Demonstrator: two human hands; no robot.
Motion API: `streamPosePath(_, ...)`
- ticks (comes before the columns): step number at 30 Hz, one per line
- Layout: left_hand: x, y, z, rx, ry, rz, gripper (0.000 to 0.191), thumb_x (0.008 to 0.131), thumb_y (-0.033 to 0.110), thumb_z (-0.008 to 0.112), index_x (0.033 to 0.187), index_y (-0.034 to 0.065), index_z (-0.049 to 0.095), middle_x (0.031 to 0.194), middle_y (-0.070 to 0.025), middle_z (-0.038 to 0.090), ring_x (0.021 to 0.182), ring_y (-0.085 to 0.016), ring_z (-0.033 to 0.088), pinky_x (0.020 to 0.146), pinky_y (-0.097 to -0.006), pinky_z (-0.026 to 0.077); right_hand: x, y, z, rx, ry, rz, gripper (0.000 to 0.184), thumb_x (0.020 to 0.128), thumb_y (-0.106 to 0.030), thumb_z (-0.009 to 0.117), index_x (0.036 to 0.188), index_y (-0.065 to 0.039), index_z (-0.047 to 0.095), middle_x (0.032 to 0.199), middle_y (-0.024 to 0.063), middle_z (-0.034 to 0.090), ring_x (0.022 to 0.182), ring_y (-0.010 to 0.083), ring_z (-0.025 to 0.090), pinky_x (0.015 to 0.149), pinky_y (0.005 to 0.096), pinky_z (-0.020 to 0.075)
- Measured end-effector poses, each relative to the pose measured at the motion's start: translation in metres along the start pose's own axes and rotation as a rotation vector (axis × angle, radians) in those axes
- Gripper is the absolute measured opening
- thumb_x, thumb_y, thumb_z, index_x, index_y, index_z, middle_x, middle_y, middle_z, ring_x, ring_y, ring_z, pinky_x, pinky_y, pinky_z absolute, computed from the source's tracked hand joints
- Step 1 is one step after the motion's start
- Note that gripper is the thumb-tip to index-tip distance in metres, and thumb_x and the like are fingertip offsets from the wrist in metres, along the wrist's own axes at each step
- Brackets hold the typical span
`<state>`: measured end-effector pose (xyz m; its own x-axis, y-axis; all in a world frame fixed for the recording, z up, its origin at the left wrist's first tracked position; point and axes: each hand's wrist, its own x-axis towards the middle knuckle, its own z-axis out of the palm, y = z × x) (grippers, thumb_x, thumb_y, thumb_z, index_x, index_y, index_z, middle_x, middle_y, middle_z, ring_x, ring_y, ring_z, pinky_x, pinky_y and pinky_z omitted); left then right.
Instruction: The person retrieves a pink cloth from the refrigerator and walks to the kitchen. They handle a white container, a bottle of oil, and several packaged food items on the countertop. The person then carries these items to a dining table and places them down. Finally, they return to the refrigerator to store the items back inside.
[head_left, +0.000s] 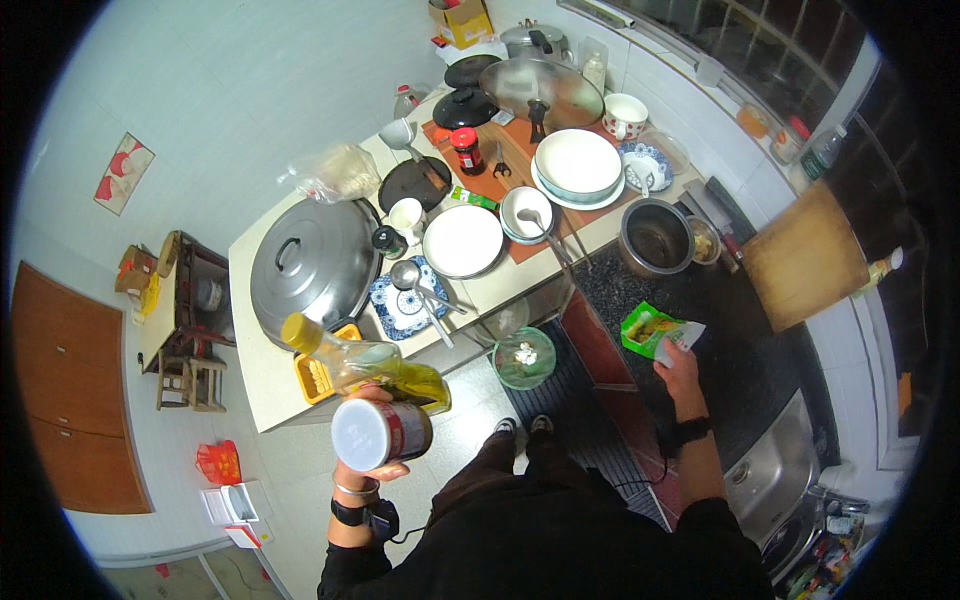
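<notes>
My left hand (358, 478) grips a round canister (409, 431) with a white lid. Right behind it, a tilted clear bottle of yellow oil (360, 365) with a yellow cap seems held in the same hand; the fingers between them are partly hidden. In my right hand (679, 371) is a green and white plastic packet (652, 330), held above the black stone counter (600, 300). Beyond that packet stand a dark metal pot (658, 236) and a small bowl of pale yellow pieces (703, 241).
On the pale counter (289, 401) are a large domed lid (311, 262), white plates (463, 241), bowls and ladles (406, 275). A green-rimmed waste bin (523, 375) stands by my feet. A cleaver (705, 202) and a cutting board (806, 255) sit near a steel sink (776, 469).
</notes>
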<state>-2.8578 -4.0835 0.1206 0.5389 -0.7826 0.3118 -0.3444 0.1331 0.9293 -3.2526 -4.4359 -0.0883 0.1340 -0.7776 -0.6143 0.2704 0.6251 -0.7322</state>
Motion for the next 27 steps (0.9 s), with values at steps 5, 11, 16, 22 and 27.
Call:
streamPosePath(5, 0.016, -0.015, 0.003, -0.072, -0.107, 0.06, 0.094, 0.045, 0.058, 0.089, 0.114, 0.0018, 0.058, 0.111, -0.0118, 0.057, 0.106, -0.027, 0.054, 0.098, -0.0422, 0.039, -0.056, -0.01, -0.008, -0.152, -0.044, -0.266, 0.028, 0.087, -0.013, 0.067, 0.112, -0.001, 0.062, 0.102, 0.0056, 0.065, 0.087, 0.0154, 0.063, 0.073, 0.0296, 0.0496)
streamPosePath(11, 0.057, -0.03, 0.018, -0.171, -0.373, 0.203, 0.095, 0.048, 0.059, 0.088, 0.116, 0.001, 0.056, 0.109, -0.0136, 0.058, 0.103, -0.028, 0.055, 0.096, -0.0431, 0.039, -0.16, 0.0, -0.029, -0.399, 0.057, -0.384, 0.024, 0.084, -0.004, 0.069, 0.107, 0.0, 0.065, 0.092, 0.0037, 0.067, 0.076, 0.0106, 0.061, 0.07, 0.0282, 0.0499)
streamPosePath(16, 0.083, -0.026, 0.033, -0.355, -0.72, 0.314, 0.084, 0.049, 0.053, 0.089, 0.108, 0.0019, 0.059, 0.103, -0.014, 0.062, 0.098, -0.03, 0.059, 0.095, -0.0439, 0.042, -0.27, 0.089, -0.045, -0.319, 0.404, -0.578, 0.028, 0.076, 0.009, 0.064, 0.1, -0.003, 0.06, 0.094, 0.0034, 0.064, 0.082, 0.0134, 0.061, 0.075, 0.0284, 0.0509)
streamPosePath(22, 0.061, 0.001, 0.059, -0.398, -1.209, 0.333, 0.068, 0.05, 0.046, 0.089, 0.101, 0.0075, 0.067, 0.11, -0.0095, 0.066, 0.109, -0.028, 0.06, 0.101, -0.0423, 0.04, -0.416, 0.25, -0.053, 0.256, 0.764, -0.402, 0.045, 0.069, 0.014, 0.056, 0.11, -0.003, 0.057, 0.102, 0.0078, 0.064, 0.088, 0.0212, 0.064, 0.077, 0.0352, 0.0543)
streamPosePath(27, -0.012, 0.026, 0.106, -0.513, -1.553, 0.508, 0.084, 0.042, 0.038, 0.094, 0.112, 0.0054, 0.061, 0.111, -0.0105, 0.062, 0.107, -0.025, 0.058, 0.097, -0.0399, 0.043, -0.541, 0.356, -0.062, 0.396, 1.083, -0.483, 0.035, 0.071, 0.01, 0.052, 0.102, -0.001, 0.063, 0.095, 0.0069, 0.066, 0.084, 0.02, 0.064, 0.075, 0.0333, 0.0521)
